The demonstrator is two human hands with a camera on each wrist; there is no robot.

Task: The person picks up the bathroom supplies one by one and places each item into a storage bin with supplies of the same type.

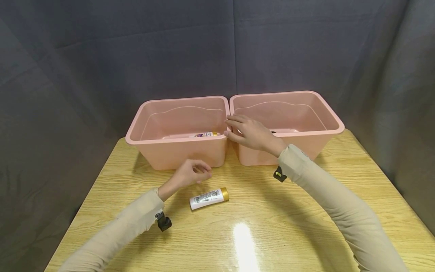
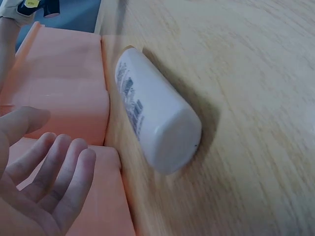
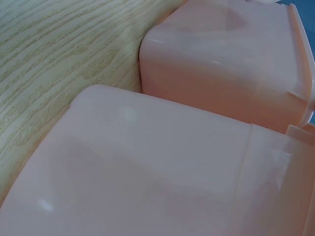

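My left hand (image 1: 190, 173) hovers just above the yellow wood-grain table (image 1: 306, 211), in front of the left pink plastic bin (image 1: 176, 151), with its fingers loosely curled and holding nothing. The left wrist view shows those fingers (image 2: 59, 172) relaxed and apart, close to the bin's outer wall. Just beside that hand, toward the near edge of the table, the white plastic bottle with a gold cap (image 1: 209, 198) lies on its side, its printed label facing up and its cap pointing right; my hand does not touch it. In the left wrist view, the bottle (image 2: 152, 118) lies flat on the wood close to the bins' front walls.

Inside the left bin, against its front wall near the right corner, lies a second small bottle with a purple label and a gold cap (image 1: 205, 134).

My right hand (image 1: 249, 132) hangs over the seam where the two bins meet, fingers straight and slightly spread, fingertips at the left bin's right rim. The right pink plastic bin (image 1: 289, 113) stands touching the left one, toward the far edge of the table.
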